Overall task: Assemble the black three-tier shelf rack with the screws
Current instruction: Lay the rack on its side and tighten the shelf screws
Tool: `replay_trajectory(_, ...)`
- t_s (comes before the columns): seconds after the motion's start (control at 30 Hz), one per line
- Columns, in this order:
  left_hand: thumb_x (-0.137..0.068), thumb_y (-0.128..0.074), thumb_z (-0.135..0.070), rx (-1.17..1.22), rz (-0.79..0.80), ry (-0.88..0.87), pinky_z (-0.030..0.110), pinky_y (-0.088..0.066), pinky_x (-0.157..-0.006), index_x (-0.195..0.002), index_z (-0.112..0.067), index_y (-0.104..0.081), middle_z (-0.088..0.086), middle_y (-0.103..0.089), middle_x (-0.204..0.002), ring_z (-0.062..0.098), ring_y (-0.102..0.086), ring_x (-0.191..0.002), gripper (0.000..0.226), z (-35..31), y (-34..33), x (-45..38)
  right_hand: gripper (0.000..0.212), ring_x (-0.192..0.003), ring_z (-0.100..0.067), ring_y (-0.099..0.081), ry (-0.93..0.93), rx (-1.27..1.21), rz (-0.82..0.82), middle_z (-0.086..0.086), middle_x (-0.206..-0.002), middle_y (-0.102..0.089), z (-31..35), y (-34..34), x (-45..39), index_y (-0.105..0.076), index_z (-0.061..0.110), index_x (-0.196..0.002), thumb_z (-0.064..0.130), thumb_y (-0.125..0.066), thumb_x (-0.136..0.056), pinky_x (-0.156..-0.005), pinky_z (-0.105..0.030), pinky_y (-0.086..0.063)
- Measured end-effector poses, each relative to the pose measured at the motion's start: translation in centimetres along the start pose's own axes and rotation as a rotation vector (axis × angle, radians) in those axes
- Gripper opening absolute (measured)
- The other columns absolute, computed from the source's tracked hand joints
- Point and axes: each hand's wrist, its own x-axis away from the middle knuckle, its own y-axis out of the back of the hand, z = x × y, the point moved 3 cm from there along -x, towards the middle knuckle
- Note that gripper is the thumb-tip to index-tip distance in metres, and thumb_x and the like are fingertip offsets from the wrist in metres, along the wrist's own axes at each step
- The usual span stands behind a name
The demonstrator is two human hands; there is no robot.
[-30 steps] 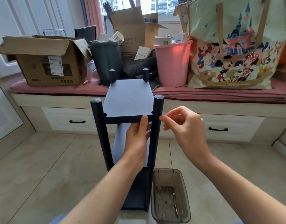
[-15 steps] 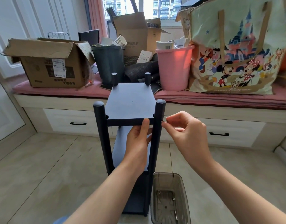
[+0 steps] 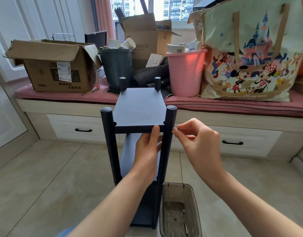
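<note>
The black three-tier shelf rack stands upright on the tiled floor in front of a window bench, with its top shelf board seated between four posts. The front edge of that board is gripped by the left hand, thumb laid up against the edge and fingers curled underneath. A small silver screw is pinched between thumb and forefinger of the right hand, the remaining fingers loosely curled, and its tip is held just beside the outer face of the near right post at shelf height. The step in hand appears to be the starting of this screw through the post into the board. It would be done best if the board were kept level and pressed tight to the post, so that the holes line up, and if the screw were held square to the post and turned in gently by hand before any tightening. Spare hardware lies in the translucent plastic tray on the floor beside the rack's foot.
</note>
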Motion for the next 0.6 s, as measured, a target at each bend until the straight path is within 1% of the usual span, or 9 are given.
replay_trajectory(0.07,-0.089,-0.053,-0.055,0.001,0.000,0.000,0.038,-0.051,-0.099,-0.107,-0.040,-0.072,-0.004,-0.074,-0.117,0.018,-0.067,-0.114,0.030,0.1,0.0,0.0,0.011,-0.077,0.002,-0.067,-0.034,-0.030,-0.005,0.017,-0.076,-0.068,-0.2,0.0,0.0,-0.070,0.015,-0.087,0.020,-0.079,-0.083,-0.070,-0.014,-0.054)
replay_trajectory(0.17,-0.089,-0.053,-0.056,-0.001,0.000,0.008,0.037,-0.052,-0.098,-0.101,-0.046,-0.073,-0.005,-0.074,-0.116,0.017,-0.068,-0.112,0.026,0.1,0.0,-0.1,0.013,-0.075,-0.004,-0.070,-0.125,-0.111,0.011,0.010,-0.077,-0.072,-0.6,-0.2,-0.1,-0.067,0.018,-0.083,0.020,-0.080,-0.083,-0.075,-0.031,-0.059)
replay_trajectory(0.2,-0.088,-0.053,-0.056,-0.002,0.000,0.011,0.036,-0.052,-0.097,-0.101,-0.046,-0.073,-0.005,-0.074,-0.116,0.017,-0.068,-0.113,0.026,0.2,0.0,-0.2,0.013,-0.076,-0.006,-0.071,-0.153,-0.151,0.019,0.008,-0.077,-0.073,-0.7,-0.2,-0.1,-0.067,0.018,-0.083,0.020,-0.080,-0.083,-0.076,-0.035,-0.060)
replay_trajectory(0.23,-0.087,-0.053,-0.057,-0.001,-0.003,0.014,0.037,-0.052,-0.097,-0.103,-0.044,-0.073,-0.004,-0.074,-0.116,0.017,-0.068,-0.113,0.029,0.2,0.0,-0.2,0.013,-0.076,-0.007,-0.072,-0.167,-0.172,0.021,0.007,-0.078,-0.073,-0.7,-0.2,-0.1,-0.067,0.018,-0.083,0.019,-0.080,-0.083,-0.076,-0.037,-0.060)
replay_trajectory(0.27,-0.086,-0.054,-0.057,0.003,-0.008,0.018,0.038,-0.052,-0.098,-0.106,-0.039,-0.073,-0.004,-0.074,-0.116,0.017,-0.068,-0.113,0.033,0.2,0.0,-0.2,0.013,-0.076,-0.006,-0.072,-0.160,-0.165,0.017,0.007,-0.077,-0.073,-0.7,-0.2,-0.1,-0.066,0.018,-0.083,0.019,-0.079,-0.083,-0.075,-0.035,-0.060)
replay_trajectory(0.33,-0.084,-0.055,-0.058,0.010,-0.020,0.024,0.040,-0.052,-0.100,-0.113,-0.032,-0.070,-0.004,-0.074,-0.116,0.017,-0.068,-0.112,0.042,0.3,0.0,-0.3,0.013,-0.073,-0.001,-0.068,-0.081,-0.076,0.000,0.012,-0.075,-0.070,-0.3,-0.2,0.0,-0.066,0.016,-0.083,0.018,-0.078,-0.084,-0.072,-0.025,-0.057)
replay_trajectory(0.4,-0.085,-0.055,-0.057,0.012,-0.023,0.023,0.039,-0.052,-0.099,-0.114,-0.031,-0.068,-0.005,-0.074,-0.115,0.016,-0.069,-0.111,0.041,0.2,0.0,-0.3,0.013,-0.071,0.000,-0.064,0.031,0.028,-0.012,0.014,-0.073,-0.066,0.2,-0.3,0.0,-0.066,0.011,-0.083,0.016,-0.077,-0.086,-0.068,-0.015,-0.052)
replay_trajectory(0.5,-0.086,-0.053,-0.055,0.015,-0.027,0.030,0.039,-0.051,-0.100,-0.116,-0.030,-0.068,-0.005,-0.074,-0.115,0.017,-0.068,-0.112,0.041,0.2,0.0,-0.3,0.013,-0.061,0.004,-0.055,0.141,0.142,-0.024,0.008,-0.073,-0.066,0.6,-0.3,0.0,-0.066,0.007,-0.083,0.013,-0.077,-0.085,-0.067,-0.005,-0.045)
replay_trajectory(0.6,-0.087,-0.053,-0.054,0.018,-0.035,0.039,0.038,-0.052,-0.100,-0.115,-0.031,-0.067,-0.007,-0.074,-0.114,0.015,-0.068,-0.111,0.039,0.3,0.0,-0.2,0.013,-0.062,-0.001,-0.053,0.180,0.197,-0.024,0.003,-0.073,-0.068,0.8,-0.3,0.0,-0.066,0.007,-0.081,0.011,-0.078,-0.084,-0.067,-0.002,-0.040)
